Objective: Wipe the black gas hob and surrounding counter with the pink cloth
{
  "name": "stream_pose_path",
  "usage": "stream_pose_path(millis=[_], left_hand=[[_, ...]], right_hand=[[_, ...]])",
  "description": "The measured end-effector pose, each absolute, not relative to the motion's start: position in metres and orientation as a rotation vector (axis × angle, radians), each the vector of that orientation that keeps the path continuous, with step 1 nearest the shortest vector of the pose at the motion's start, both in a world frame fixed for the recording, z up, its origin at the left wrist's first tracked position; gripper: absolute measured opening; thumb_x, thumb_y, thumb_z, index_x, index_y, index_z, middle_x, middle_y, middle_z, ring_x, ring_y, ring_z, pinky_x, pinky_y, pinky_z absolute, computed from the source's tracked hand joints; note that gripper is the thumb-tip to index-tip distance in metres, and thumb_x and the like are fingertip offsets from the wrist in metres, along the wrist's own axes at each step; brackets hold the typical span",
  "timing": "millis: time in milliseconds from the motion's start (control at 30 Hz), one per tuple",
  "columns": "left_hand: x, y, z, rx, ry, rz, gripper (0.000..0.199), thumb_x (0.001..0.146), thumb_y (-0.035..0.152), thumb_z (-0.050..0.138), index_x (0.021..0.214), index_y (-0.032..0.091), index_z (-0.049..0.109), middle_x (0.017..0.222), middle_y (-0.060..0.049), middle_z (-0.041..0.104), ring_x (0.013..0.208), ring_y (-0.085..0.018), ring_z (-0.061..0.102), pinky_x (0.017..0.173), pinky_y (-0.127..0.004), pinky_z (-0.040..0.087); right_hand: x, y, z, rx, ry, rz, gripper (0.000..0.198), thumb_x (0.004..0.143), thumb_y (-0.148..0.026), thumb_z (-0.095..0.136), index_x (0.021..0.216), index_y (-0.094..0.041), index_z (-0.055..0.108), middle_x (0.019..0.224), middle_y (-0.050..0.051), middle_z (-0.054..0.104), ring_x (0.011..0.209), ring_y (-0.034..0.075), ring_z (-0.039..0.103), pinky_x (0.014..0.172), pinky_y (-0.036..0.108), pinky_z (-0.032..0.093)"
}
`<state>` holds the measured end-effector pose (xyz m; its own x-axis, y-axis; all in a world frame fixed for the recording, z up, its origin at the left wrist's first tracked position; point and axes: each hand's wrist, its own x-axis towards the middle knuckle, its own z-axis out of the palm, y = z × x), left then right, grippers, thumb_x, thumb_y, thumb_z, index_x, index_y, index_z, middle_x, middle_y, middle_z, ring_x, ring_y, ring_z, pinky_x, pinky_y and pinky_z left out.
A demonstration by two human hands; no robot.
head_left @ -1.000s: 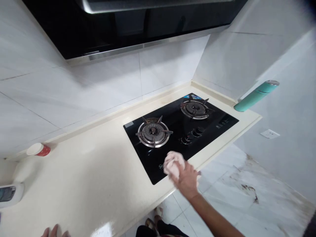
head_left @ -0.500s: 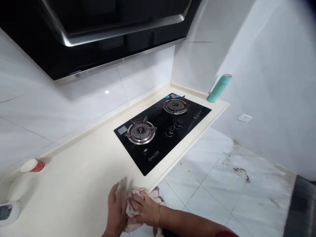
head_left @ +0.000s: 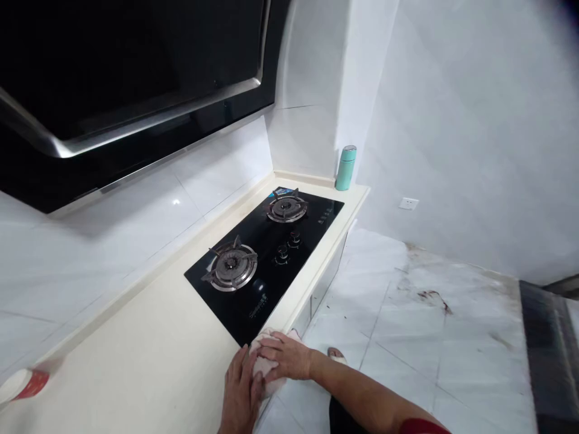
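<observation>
A pale pinkish cloth is bunched at the front edge of the cream countertop, near the close corner of the black gas stove. My right hand grips it from above, fingers bent over the fabric. Beside it on the left, my left hand rests with fingers stretched forward, its thumb side touching the cloth. Part of the cloth is hidden under my hands.
On the stove sit two burners with pan supports and two knobs. A teal bottle stands at the counter's far end. The red and white paper cup is at the left. A black range hood hangs above.
Both hands and the cloth have moved forward and right along the counter edge, closer to the stove's corner. The view has turned right, and a foot shows on the floor.
</observation>
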<state>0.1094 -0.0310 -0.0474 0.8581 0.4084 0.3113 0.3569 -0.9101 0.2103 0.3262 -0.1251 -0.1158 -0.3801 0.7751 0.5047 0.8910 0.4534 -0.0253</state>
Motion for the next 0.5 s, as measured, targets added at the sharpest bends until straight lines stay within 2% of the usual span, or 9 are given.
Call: stream_pose_path(millis=[167,367,500], left_hand=[[0.164,-0.019,-0.059,2.948,0.546,0.702,0.048,0.1,0.032,0.046,0.147,0.026,0.046,0.146,-0.01,0.057,0.132,-0.022,0.054,0.103,-0.04,0.051],[0.241,-0.014,-0.064,3.047,0.683,0.726,0.046,0.099,0.031,0.046,0.144,0.026,0.051,0.144,-0.009,0.059,0.131,-0.025,0.054,0.101,-0.043,0.046],[0.255,-0.017,-0.072,3.107,0.855,0.694,0.044,0.097,0.032,0.049,0.14,0.028,0.056,0.14,-0.009,0.062,0.126,-0.028,0.057,0.097,-0.046,0.044]], right_hand=[[0.396,-0.131,-0.108,-1.433,-2.244,-0.239,0.034,0.098,-0.037,0.061,0.129,-0.051,0.062,0.155,0.002,0.044,0.147,0.027,0.03,0.115,0.053,0.031],[0.523,-0.148,-0.09,-1.666,-2.095,0.096,0.066,0.08,-0.044,0.075,0.143,-0.034,0.055,0.158,0.013,0.038,0.148,0.034,0.027,0.12,0.06,0.02],[0.615,-0.16,-0.082,-1.8,-1.998,0.174,0.071,0.077,-0.045,0.076,0.142,-0.027,0.055,0.158,0.016,0.037,0.148,0.034,0.028,0.121,0.059,0.019]])
